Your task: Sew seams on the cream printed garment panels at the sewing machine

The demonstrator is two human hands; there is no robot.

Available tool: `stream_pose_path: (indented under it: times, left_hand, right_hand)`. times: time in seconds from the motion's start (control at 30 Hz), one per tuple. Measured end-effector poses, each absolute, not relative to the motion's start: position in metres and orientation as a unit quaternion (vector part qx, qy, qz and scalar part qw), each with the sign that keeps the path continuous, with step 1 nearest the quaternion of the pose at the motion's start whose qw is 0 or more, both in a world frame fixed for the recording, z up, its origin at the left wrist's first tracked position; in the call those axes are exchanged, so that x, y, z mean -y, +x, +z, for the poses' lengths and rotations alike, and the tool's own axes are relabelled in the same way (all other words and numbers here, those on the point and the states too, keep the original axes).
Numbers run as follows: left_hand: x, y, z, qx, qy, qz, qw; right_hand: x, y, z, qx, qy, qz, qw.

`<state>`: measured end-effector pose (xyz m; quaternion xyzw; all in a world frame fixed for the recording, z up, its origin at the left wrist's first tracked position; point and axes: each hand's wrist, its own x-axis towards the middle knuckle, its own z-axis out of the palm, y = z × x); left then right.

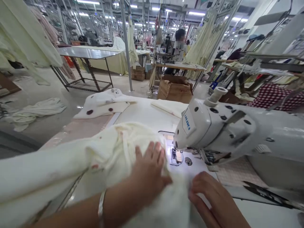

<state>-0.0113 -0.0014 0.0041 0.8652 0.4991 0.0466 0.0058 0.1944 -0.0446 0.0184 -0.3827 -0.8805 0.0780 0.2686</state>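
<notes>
A large piece of cream fabric [142, 136] with small reddish marks is bunched on the sewing table and trails off to the left. My left hand [148, 171], with a silvery bangle at the wrist, lies on it palm down, fingers stretched out. At the fabric's right edge, the fingers of my right hand [209, 196] are curled in and pinch the cloth; their tips are partly hidden. The white JUKI sewing machine [209, 123] stands just beyond, its lit presser foot [174, 154] to the right of my left fingertips and apart from the fabric.
Black thread snips [266, 193] lie right of my right hand. Another cream piece with dark spots [102, 106] rests at the table's back left. Behind stand a cardboard box [174, 88], a metal-topped table [90, 52] and a seated person [179, 47]. Cloth [40, 110] lies on the floor.
</notes>
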Motion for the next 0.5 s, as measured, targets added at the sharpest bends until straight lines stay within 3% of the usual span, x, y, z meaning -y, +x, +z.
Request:
stream_pose_path:
  times: [0.17, 0.33, 0.5]
  left_hand:
    - [0.001, -0.01, 0.029, -0.466, 0.875, 0.105, 0.072]
    - [-0.044, -0.028, 0.055, -0.42, 0.868, 0.13, 0.229]
    - [0.026, -0.056, 0.092, -0.361, 0.892, 0.149, 0.229]
  right_hand:
    - [0.084, 0.199, 0.014, 0.857, -0.453, 0.027, 0.243]
    - [0.097, 0.206, -0.009, 0.853, -0.48, 0.023, 0.203]
    - [0.098, 0.22, 0.004, 0.854, -0.457, -0.062, 0.24]
